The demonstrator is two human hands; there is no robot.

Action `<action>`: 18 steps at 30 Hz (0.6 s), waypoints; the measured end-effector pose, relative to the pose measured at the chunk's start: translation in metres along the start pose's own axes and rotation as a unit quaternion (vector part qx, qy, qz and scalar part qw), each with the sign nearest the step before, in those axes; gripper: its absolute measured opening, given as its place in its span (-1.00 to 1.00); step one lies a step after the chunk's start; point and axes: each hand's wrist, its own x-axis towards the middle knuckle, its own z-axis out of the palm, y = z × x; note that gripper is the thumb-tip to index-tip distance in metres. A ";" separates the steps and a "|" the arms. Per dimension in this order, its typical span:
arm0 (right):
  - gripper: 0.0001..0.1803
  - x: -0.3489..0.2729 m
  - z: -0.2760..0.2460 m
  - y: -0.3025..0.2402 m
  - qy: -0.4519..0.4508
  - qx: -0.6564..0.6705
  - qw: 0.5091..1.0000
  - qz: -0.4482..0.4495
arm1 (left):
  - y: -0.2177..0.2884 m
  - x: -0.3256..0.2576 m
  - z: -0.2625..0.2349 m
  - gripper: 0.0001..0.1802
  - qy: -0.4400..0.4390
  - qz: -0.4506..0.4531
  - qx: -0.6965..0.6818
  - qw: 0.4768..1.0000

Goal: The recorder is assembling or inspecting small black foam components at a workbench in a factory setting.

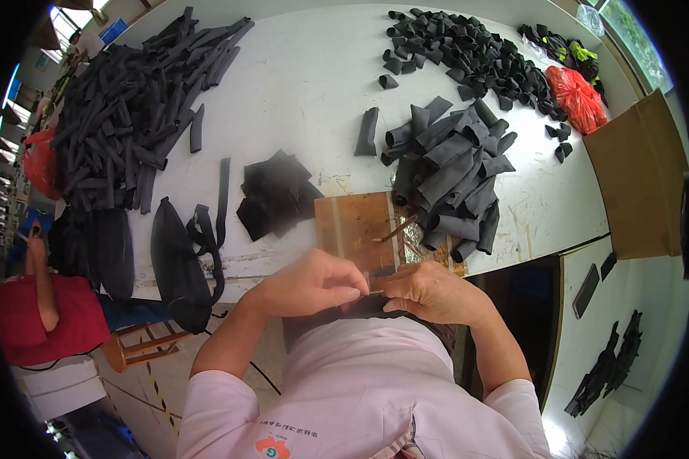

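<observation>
My left hand [314, 284] and my right hand [434, 294] meet close to my body at the table's near edge. The left has its thumb and fingers pinched together, while the right is closed with its fingers curled in. A small, thin, pale piece [368, 284] shows between the fingertips, with a bit of dark material beside it; what exactly each hand grips is hidden. Just beyond them lies a brown board [348, 226] with a thin brown stick [396, 229] on it. A heap of dark grey fabric tubes [455, 157] rests at the board's right.
Flat black pieces [277, 195] lie left of the board. Long dark strips [122, 115] are heaped far left, short black loops [475, 53] far right. A red bag [576, 99] and cardboard box [635, 176] stand right. A person in red [46, 321] sits left beside a wooden stool [142, 346].
</observation>
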 end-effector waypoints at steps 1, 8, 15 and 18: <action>-0.85 0.000 0.000 0.000 -0.001 0.000 1.000 0.000 | -0.001 0.000 0.000 -0.86 -0.004 0.007 0.002 1.000; -0.85 0.001 0.000 -0.001 0.005 -0.004 1.000 -0.002 | -0.002 0.000 0.001 -0.85 -0.003 0.031 0.056 0.998; -0.85 0.002 0.002 0.002 0.007 0.006 1.000 -0.004 | -0.005 0.000 0.000 -0.84 0.000 0.005 0.058 0.998; -0.85 0.002 0.003 0.002 0.006 -0.001 1.000 -0.003 | -0.005 0.000 0.001 -0.83 0.006 0.008 0.095 0.995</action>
